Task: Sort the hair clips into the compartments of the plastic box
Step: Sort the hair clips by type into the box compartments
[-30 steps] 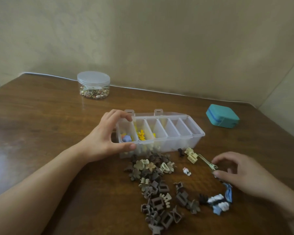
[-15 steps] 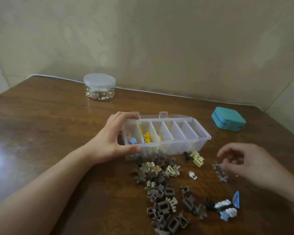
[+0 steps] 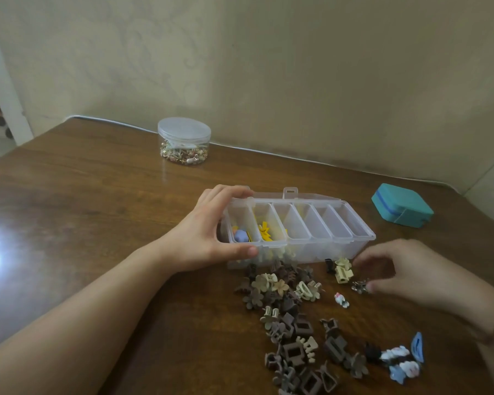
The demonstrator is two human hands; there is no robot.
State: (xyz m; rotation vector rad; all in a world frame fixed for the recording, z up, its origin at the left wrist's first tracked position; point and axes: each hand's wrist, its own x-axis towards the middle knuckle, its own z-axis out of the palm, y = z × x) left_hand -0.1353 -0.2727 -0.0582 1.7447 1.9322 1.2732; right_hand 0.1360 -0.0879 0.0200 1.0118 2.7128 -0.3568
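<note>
A small dark clip is pinched at the tips of the right hand, low over the table, just in front of the right end of the plastic box; it is too blurred to say which way it points or how its long axis runs. The step in hand looks like a pick-up. The next move would call for carrying the clip up over the near wall and letting go above a chosen compartment (the four on the right look empty, while the two on the left hold blue and yellow pieces).

The box's long axis runs left to right, its right end angled slightly nearer the camera. The left hand grips its left end, fingers over the far rim and thumb on the near wall. The unsorted pile of clips lies in front of the box.
</note>
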